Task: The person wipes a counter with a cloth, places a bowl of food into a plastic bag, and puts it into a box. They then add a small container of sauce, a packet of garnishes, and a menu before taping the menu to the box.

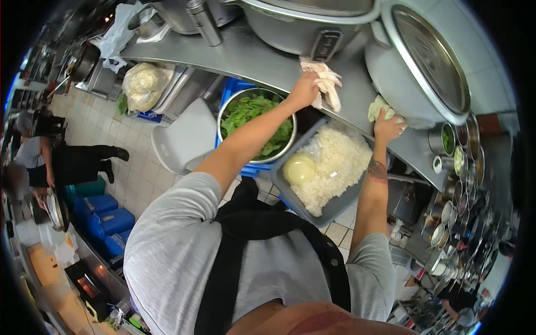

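Observation:
My left hand (304, 90) is closed on a crumpled pinkish-white cloth (329, 92), which lies on the steel counter (268, 61) in front of a large rice cooker (290, 28). Farther right, my right hand (389, 127) grips a pale yellow cloth (381, 107) at the counter's front edge, beside the base of a second large cooker (402, 72) with a metal lid. Below my arms, a grey tub (330, 216) holds white cooked rice (335, 162) with a round pale yellow bowl (299, 169) resting in it.
Left of the tub stands a metal bowl (294, 134) of green leaves. A grey plastic chair (181, 137) and a bag of pale food (142, 84) are farther left. Small metal pots (441, 137) line the right side. Another person (72, 162) stands at the far left.

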A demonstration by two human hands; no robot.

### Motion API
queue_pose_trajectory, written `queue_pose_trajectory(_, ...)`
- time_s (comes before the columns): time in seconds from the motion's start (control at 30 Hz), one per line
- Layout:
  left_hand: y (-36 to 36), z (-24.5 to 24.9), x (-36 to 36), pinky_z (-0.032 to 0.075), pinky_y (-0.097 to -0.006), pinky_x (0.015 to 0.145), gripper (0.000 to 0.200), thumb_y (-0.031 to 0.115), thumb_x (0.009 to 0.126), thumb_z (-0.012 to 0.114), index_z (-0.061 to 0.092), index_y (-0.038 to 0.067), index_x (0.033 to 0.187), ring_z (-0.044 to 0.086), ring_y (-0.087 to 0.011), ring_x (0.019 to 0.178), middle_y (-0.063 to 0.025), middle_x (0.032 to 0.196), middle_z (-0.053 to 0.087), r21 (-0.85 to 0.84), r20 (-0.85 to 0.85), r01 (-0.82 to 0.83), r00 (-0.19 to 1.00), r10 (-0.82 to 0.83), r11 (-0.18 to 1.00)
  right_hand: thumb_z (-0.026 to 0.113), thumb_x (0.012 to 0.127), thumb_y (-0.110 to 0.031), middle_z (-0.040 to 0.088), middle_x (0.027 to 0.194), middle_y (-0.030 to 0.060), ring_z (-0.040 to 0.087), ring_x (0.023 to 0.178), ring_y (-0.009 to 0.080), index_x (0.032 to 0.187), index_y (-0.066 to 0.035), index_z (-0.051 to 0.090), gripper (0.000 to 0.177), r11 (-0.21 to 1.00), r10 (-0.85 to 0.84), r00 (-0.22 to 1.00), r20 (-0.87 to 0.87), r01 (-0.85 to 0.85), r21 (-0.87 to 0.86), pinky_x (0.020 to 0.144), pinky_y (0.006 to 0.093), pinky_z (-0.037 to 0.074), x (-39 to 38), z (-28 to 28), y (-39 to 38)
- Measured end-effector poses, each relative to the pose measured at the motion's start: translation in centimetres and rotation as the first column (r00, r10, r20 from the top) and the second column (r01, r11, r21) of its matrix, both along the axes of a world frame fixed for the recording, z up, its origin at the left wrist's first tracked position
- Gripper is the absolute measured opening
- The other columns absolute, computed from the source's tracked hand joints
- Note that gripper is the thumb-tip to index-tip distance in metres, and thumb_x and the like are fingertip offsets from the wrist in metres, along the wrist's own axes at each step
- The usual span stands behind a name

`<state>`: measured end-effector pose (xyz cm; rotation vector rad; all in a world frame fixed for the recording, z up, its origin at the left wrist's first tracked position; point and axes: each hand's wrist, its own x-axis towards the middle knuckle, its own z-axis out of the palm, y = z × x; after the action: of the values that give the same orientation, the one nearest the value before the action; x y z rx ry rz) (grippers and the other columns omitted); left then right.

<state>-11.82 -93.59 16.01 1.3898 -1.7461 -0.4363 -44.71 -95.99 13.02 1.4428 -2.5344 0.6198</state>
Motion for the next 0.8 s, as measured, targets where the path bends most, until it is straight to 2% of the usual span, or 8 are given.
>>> queue_pose_trajectory(0.1,4.3,3.1,10.0,0.05,-0.0341,0.082,0.029,0.004,0.083,0.055,0.054,0.003,0.112,0.06,-0.0213,0.093,-0.0131,0.101,0.061,0.184,-0.552,0.028,0.83,0.08,0.982,0.05,0.086,-0.052,0.024,0.143,0.0342,0.025,0.132,0.0479,0.135,-0.003,0.042,0.07,0.93,0.367,0.928,-0.062,-0.367,0.018,0.108,0.0545,0.018,7.6,-1.0,-0.2)
queue_pose_trajectory(0.17,9.6,9.3,17.9,0.05,-0.0283,0.078,0.029,0.005,0.084,0.057,0.053,0.004,0.113,0.058,-0.0139,0.089,-0.0058,0.097,0.061,0.195,-0.466,-0.153,0.855,0.228,0.969,0.048,0.088,-0.045,0.023,0.145,0.0319,0.022,0.135,0.0462,0.135,-0.003,0.042,0.063,0.841,0.537,0.843,-0.037,-0.538,-0.047,0.109,0.0538,0.017,15.9,-1.4,0.8)
queue_pose_trajectory(0.23,14.2,10.8,26.9,0.049,-0.0271,0.08,0.03,0.007,0.088,0.055,0.051,0.003,0.118,0.057,-0.0132,0.094,-0.0057,0.104,0.059,0.238,-0.596,-0.186,0.747,0.294,0.953,0.049,0.089,-0.042,0.022,0.145,0.0326,0.02,0.136,0.0459,0.136,-0.002,0.04,0.062,0.765,0.643,0.766,0.004,-0.642,-0.054,0.11,0.0531,0.016,24.4,-0.7,1.6)
queue_pose_trajectory(0.27,16.8,11.7,30.7,0.048,-0.0273,0.082,0.036,0.009,0.09,0.052,0.047,0.003,0.125,0.056,-0.0139,0.097,-0.0073,0.108,0.058,0.325,-0.598,-0.321,0.659,0.456,0.89,0.05,0.089,-0.04,0.022,0.145,0.0322,0.019,0.136,0.0452,0.136,-0.001,0.039,0.062,0.737,0.674,0.739,0.006,-0.673,-0.062,0.111,0.0527,0.015,28.4,-1.0,1.4)
queue_pose_trajectory(0.37,23.8,13.8,39.6,0.047,-0.0268,0.084,0.037,0.007,0.091,0.047,0.045,0.0,0.127,0.056,-0.0139,0.097,-0.0081,0.11,0.058,0.278,-0.694,-0.439,0.523,0.495,0.854,0.053,0.088,-0.034,0.024,0.145,0.0303,0.019,0.137,0.0432,0.136,0.0,0.038,0.061,0.645,0.763,0.643,0.07,-0.764,-0.011,0.112,0.0508,0.015,39.9,-0.5,-0.4)
queue_pose_trajectory(0.43,27.6,15.4,42.4,0.046,-0.0265,0.085,0.036,0.005,0.09,0.047,0.045,-0.002,0.125,0.056,-0.0134,0.097,-0.008,0.111,0.058,0.263,-0.621,-0.487,0.576,0.532,0.833,0.053,0.087,-0.031,0.026,0.145,0.0287,0.02,0.137,0.0422,0.136,-0.001,0.039,0.059,0.577,0.815,0.573,0.091,-0.817,-0.021,0.112,0.0498,0.017,45.9,0.0,-2.4)
queue_pose_trajectory(0.57,33.3,14.9,44.6,0.046,-0.0261,0.081,0.028,0.005,0.091,0.046,0.048,0.0,0.118,0.057,-0.0122,0.093,-0.0067,0.106,0.059,0.271,-0.691,-0.583,0.436,0.576,0.766,0.054,0.085,-0.027,0.029,0.145,0.0255,0.024,0.136,0.04,0.135,-0.002,0.041,0.057,0.562,0.824,0.564,0.057,-0.826,0.05,0.111,0.0477,0.021,53.0,0.3,-9.8)
queue_pose_trajectory(0.8,38.5,14.6,45.6,0.047,-0.0271,0.08,0.02,0.005,0.091,0.046,0.05,0.001,0.11,0.059,-0.0128,0.09,-0.0077,0.103,0.06,0.342,-0.74,-0.673,0.237,0.63,0.656,0.054,0.084,-0.022,0.033,0.143,0.0235,0.03,0.133,0.038,0.134,-0.003,0.043,0.055,0.497,0.867,0.497,0.025,-0.867,-0.023,0.112,0.0456,0.021,53.8,-1.7,-14.8)
